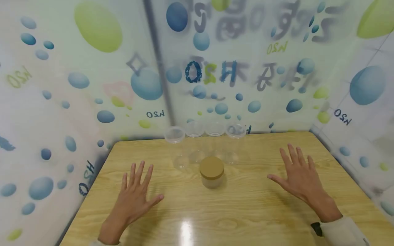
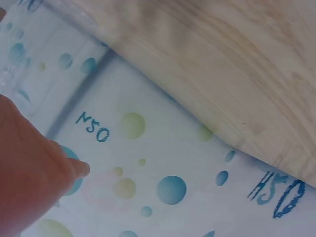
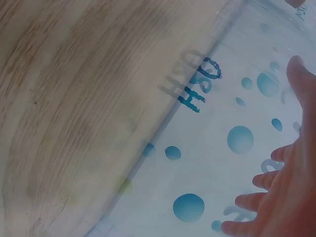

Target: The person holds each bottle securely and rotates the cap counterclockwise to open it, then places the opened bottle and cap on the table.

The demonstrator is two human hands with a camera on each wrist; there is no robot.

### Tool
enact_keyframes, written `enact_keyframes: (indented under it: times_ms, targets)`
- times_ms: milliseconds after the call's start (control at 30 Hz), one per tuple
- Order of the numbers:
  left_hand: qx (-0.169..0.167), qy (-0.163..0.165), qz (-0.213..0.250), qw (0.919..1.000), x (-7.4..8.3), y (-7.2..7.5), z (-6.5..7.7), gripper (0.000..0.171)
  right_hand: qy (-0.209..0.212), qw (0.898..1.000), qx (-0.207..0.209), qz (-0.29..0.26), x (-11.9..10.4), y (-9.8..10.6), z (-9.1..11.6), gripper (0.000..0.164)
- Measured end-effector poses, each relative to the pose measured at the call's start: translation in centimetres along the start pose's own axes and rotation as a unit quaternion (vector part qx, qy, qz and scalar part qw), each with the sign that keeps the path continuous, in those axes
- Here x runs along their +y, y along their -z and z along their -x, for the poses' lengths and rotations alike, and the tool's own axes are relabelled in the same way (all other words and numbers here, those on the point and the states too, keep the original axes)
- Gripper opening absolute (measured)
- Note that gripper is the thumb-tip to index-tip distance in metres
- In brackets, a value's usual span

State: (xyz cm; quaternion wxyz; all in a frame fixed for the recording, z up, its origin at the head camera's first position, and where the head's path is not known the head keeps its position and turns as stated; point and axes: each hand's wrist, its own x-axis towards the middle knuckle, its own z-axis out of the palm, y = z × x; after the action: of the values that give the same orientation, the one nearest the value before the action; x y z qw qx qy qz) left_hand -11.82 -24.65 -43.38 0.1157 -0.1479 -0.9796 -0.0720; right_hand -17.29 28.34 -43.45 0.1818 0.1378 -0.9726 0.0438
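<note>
"So, how do the hands look from your end?"

"On my head view, the left hand and the right hand are both released, fingers straight and fanned, backs up, over the wooden table."

"And the jar?"

"I see the jar upright between them, well apart from both, its tan lid on. Just behind it I count four clear cups, upright in a slightly uneven row near the bubble-patterned wall."
</note>
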Motion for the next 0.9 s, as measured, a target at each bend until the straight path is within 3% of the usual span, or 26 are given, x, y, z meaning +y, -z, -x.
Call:
enact_keyframes:
  times_ms: [333, 600, 900]
  targets:
    - [-0.024, -0.051, 0.051, 0.9971, 3.2, 0.2, -1.3, 0.098, 0.005, 0.999, 0.019, -0.037, -0.7, 0.3, 0.2, 0.107]
    - [-0.062, -0.055, 0.116, 0.9897, 6.2, 0.0, -3.4, 0.078, 0.034, 0.998, 0.032, -0.05, -2.2, -0.1, -0.6, 0.098]
    - [-0.056, -0.045, 0.155, 0.9854, 8.6, -1.7, -5.5, 0.088, 0.073, 0.995, 0.042, -0.057, -4.2, -0.3, -1.6, 0.091]
